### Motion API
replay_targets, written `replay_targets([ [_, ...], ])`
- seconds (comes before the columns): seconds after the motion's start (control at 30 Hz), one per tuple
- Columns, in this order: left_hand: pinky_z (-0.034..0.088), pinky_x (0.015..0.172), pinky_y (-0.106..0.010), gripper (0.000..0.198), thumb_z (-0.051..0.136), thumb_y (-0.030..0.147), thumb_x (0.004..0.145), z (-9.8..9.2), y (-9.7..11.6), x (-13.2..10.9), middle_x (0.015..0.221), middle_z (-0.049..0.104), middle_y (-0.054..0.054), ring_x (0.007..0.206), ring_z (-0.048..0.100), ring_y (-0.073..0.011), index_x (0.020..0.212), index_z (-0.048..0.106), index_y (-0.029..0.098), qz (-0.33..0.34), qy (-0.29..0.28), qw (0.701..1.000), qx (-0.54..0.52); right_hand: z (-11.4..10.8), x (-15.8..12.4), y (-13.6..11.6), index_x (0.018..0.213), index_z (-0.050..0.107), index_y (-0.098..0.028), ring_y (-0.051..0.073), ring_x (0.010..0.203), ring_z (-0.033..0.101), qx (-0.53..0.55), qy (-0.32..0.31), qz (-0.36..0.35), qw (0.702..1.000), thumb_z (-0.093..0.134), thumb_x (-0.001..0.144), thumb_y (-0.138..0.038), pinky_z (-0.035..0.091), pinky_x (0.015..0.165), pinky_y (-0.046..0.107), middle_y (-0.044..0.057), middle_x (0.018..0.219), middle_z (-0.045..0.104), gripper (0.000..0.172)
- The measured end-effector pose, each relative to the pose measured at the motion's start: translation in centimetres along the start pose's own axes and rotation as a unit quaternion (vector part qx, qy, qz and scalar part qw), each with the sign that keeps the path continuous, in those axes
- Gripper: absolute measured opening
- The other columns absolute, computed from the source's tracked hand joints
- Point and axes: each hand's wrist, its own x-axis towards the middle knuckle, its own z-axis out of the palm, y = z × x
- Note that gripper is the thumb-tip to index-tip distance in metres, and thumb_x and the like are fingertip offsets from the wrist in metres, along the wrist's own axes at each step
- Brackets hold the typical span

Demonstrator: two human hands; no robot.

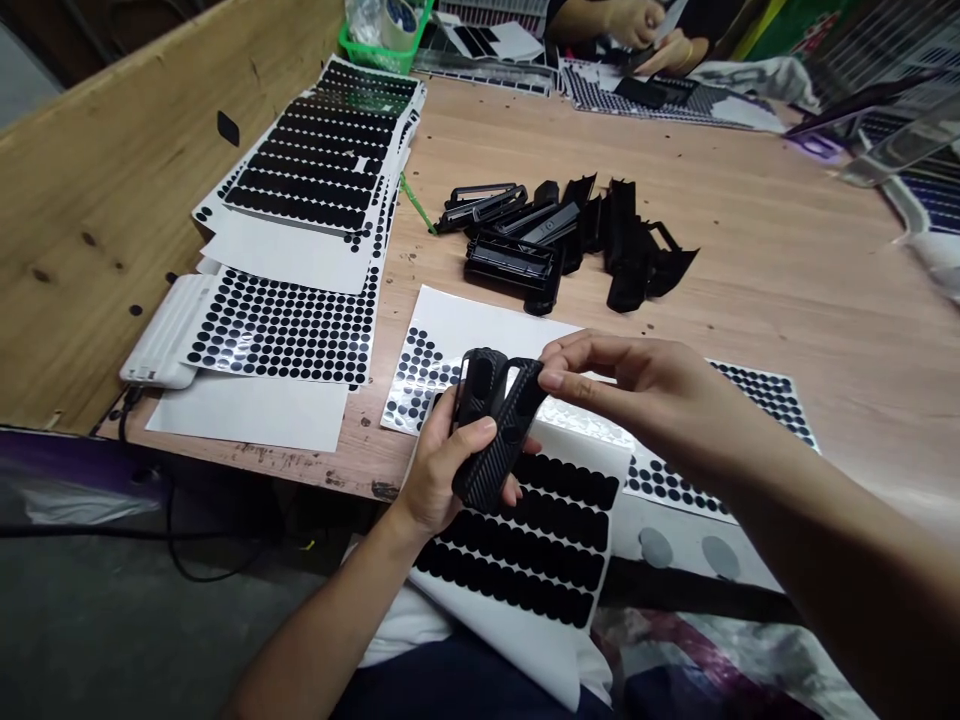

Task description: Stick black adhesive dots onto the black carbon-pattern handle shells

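Note:
My left hand is wrapped round a black textured plastic part with a long slot, held above my lap. My right hand reaches in from the right with thumb and fingers pinched against the part's upper right edge; whatever is between them is too small to make out. Under the part lies a white sheet of black oval stickers. Sheets of small black round stickers lie on the wooden table just behind my hands.
A pile of black plastic parts sits mid-table. Stacks of sticker sheets lie at left beside a white power bank and a wooden side wall. Another person's hands work at the far edge. A green basket stands at the back.

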Motion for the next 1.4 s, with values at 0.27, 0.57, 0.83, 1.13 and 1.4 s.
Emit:
replay_targets([
  [0.27, 0.055, 0.051, -0.025, 0.053, 0.073, 0.048, 0.087, 0.0, 0.0, -0.1, 0.086, 0.078, -0.008, 0.045, 0.064, -0.0123, 0.122, 0.047, 0.018, 0.001, 0.003, 1.0, 0.0, 0.3, -0.3, 0.2, 0.077, 0.074, -0.022, 0.023, 0.083, 0.069, -0.052, 0.025, -0.067, 0.996, 0.077, 0.08, -0.069, 0.06, 0.084, 0.039, 0.007, 0.087, 0.073, 0.048],
  [0.57, 0.054, 0.049, -0.025, 0.052, 0.074, 0.046, 0.087, 0.1, 0.0, -0.2, 0.085, 0.076, -0.006, 0.046, 0.063, -0.0125, 0.121, 0.046, 0.018, 0.005, 0.004, 1.0, 0.001, 0.1, -0.7, 0.1, 0.087, 0.074, -0.023, 0.027, 0.09, 0.072, -0.15, 0.024, -0.105, 0.983, 0.068, 0.092, -0.057, 0.058, 0.088, 0.045, 0.009, 0.098, 0.075, 0.035],
  [0.83, 0.054, 0.05, -0.024, 0.052, 0.074, 0.047, 0.087, -0.1, -0.1, -0.2, 0.083, 0.077, -0.006, 0.045, 0.063, -0.0127, 0.119, 0.046, 0.019, -0.001, 0.003, 1.0, -0.004, 0.5, -1.0, 0.5, 0.091, 0.074, -0.024, 0.025, 0.091, 0.074, -0.173, 0.051, -0.136, 0.974, 0.07, 0.094, -0.046, 0.059, 0.084, 0.04, 0.007, 0.1, 0.076, 0.023],
  [1.13, 0.054, 0.05, -0.025, 0.048, 0.073, 0.046, 0.088, -0.3, -0.1, -0.2, 0.082, 0.076, -0.005, 0.043, 0.063, -0.0127, 0.118, 0.047, 0.019, 0.004, -0.002, 1.0, -0.004, 0.9, -1.1, 0.4, 0.09, 0.073, -0.024, 0.024, 0.088, 0.076, -0.198, 0.071, -0.17, 0.963, 0.069, 0.095, -0.038, 0.06, 0.08, 0.037, 0.006, 0.097, 0.079, 0.016],
  [1.4, 0.054, 0.05, -0.024, 0.054, 0.073, 0.047, 0.087, -0.2, -0.1, -0.2, 0.082, 0.077, -0.007, 0.043, 0.062, -0.0122, 0.123, 0.046, 0.018, 0.004, -0.002, 1.0, -0.002, 1.9, -2.1, 0.8, 0.094, 0.073, -0.023, 0.025, 0.088, 0.077, -0.282, 0.126, -0.227, 0.923, 0.065, 0.098, -0.028, 0.061, 0.075, 0.037, 0.007, 0.102, 0.079, 0.01],
])
